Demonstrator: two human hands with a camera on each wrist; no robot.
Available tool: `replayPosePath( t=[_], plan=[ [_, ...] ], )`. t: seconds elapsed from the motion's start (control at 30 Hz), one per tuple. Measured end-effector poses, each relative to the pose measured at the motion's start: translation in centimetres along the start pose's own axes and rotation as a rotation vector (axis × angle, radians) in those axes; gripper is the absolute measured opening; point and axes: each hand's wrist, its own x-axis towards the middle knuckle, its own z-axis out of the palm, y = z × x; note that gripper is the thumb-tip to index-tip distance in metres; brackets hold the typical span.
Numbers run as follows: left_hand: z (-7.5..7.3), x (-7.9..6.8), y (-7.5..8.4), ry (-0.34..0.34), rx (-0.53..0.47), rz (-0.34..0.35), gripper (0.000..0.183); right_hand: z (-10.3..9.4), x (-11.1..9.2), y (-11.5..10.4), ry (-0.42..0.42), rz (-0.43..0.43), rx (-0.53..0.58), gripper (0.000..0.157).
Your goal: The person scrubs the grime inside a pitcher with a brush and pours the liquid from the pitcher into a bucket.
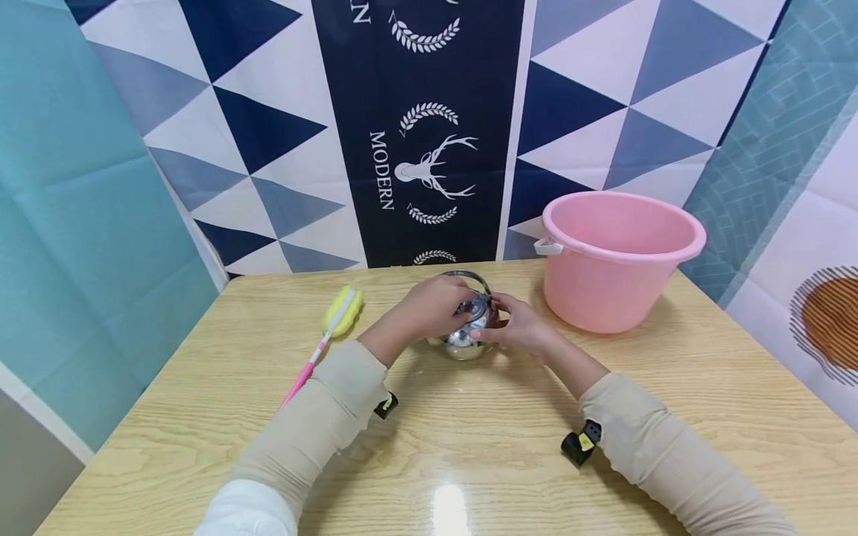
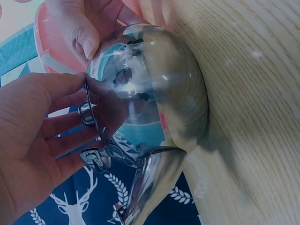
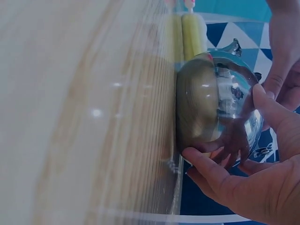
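A shiny metal kettle (image 1: 465, 344) stands on the wooden table, its arched handle (image 1: 477, 276) raised over the top. My left hand (image 1: 437, 307) reaches in beneath the handle and holds the lid (image 1: 474, 307), thumb at the lid's thin edge and fingers behind the small knob (image 2: 86, 114). On the kettle's other side, my right hand (image 1: 526, 326) grips the rounded body, its thumb high near the lid and a fingertip low by the base. In the left wrist view the spout (image 2: 157, 185) points away from the right hand. Both hands mirror in the polished metal.
Left of the kettle lies a sponge brush (image 1: 344, 310) with a yellow head and a pink-and-white handle, partly behind my left sleeve. A pink bucket (image 1: 603, 294) stands at the back right. Patterned cloth (image 1: 429, 89) hangs behind the table's (image 1: 462, 439) far edge.
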Motion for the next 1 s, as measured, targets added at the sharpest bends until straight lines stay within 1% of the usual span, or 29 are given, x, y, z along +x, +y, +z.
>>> replayPosePath(
  t=[0.33,0.53,0.77,1.0],
  plan=[
    [-0.4,0.1,0.2,0.010,0.020,-0.006,0.017,-0.1,0.1,0.0,-0.011,0.030,-0.020,0.092],
    [-0.5,-0.1,0.4,0.030,0.039,-0.024,0.016,0.0,0.2,0.1,-0.007,0.026,-0.021,0.091],
    [-1.1,-0.4,0.7,0.051,0.055,-0.029,0.018,0.0,0.1,0.0,-0.004,0.025,-0.023,0.091],
    [-1.5,-0.6,1.0,0.061,0.078,-0.006,0.018,0.0,0.1,0.0,-0.006,0.026,-0.015,0.092]
  ],
)
